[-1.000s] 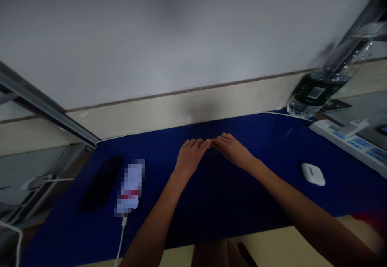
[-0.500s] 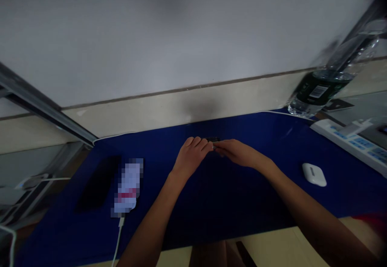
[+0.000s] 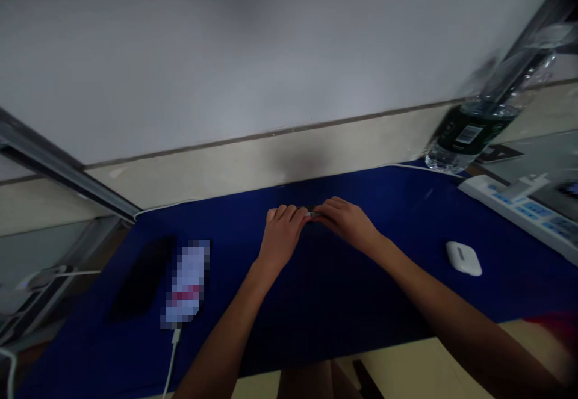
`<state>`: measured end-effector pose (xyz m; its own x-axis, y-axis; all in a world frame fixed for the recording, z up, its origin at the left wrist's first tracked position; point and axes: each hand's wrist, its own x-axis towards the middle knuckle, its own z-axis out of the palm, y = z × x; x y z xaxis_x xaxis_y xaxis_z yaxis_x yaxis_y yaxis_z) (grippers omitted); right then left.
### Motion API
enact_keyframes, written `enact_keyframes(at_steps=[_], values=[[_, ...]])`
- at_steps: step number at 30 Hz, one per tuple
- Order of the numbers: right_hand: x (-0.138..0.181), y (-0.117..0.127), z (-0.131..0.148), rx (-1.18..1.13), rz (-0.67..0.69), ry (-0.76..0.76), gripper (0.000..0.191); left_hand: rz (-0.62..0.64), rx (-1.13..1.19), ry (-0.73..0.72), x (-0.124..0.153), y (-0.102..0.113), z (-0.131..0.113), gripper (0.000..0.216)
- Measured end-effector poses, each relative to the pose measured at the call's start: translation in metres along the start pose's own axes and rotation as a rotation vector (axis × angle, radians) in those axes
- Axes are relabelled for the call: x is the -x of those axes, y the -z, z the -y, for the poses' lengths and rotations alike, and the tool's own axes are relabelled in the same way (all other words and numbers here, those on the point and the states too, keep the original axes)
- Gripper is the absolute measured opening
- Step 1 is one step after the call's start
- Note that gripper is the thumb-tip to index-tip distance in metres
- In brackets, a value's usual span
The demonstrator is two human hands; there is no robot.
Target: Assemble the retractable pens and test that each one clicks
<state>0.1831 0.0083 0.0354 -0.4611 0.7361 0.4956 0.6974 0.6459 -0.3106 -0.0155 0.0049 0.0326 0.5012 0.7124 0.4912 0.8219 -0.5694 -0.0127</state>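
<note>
Near the far side of the blue table mat [image 3: 343,303], my two hands meet with their fingertips close together. My left hand [image 3: 282,233] is closed, its fingers curled over one end of a small dark object with a silvery part [image 3: 310,213]. The fingers of my right hand [image 3: 347,221] are pinched around the other end. Only a short piece of this object shows between the hands, so its kind cannot be made out.
A phone [image 3: 187,281] with a white cable [image 3: 170,357] lies left, beside a dark flat object [image 3: 142,278]. At right are a white earbud case [image 3: 464,259], a power strip [image 3: 515,209] and a water bottle [image 3: 472,128]. A pale wall [image 3: 253,164] stands behind.
My right hand has curled its fingers further around the object's end. The dark part that stuck out behind my fingers is now mostly covered. The view has shifted slightly.
</note>
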Motion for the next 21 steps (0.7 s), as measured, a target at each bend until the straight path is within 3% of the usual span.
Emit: enact_keyframes(at_steps=[4, 8, 10, 13, 17, 21], values=[[-0.002, 0.003, -0.005, -0.295, 0.068, -0.193, 0.039, -0.030, -0.003, 0.006, 0.002, -0.003, -0.003, 0.024], [-0.003, 0.001, -0.006, -0.560, 0.054, -0.268, 0.021, -0.042, 0.022, 0.037, 0.003, -0.006, -0.002, 0.026], [-0.003, 0.000, -0.005, -0.655, 0.019, -0.283, 0.031, -0.049, 0.051, 0.073, 0.003, -0.008, -0.001, 0.027], [-0.002, -0.002, -0.004, -0.701, 0.074, -0.352, 0.031, -0.069, 0.106, 0.117, 0.005, -0.011, -0.001, 0.027], [-0.002, 0.000, -0.006, -0.703, 0.180, -0.440, 0.047, -0.095, 0.094, 0.098, 0.009, -0.019, -0.003, 0.026], [-0.002, 0.006, -0.009, -0.750, 0.200, -0.372, 0.024, -0.145, 0.048, 0.082, 0.012, -0.027, -0.003, 0.025]])
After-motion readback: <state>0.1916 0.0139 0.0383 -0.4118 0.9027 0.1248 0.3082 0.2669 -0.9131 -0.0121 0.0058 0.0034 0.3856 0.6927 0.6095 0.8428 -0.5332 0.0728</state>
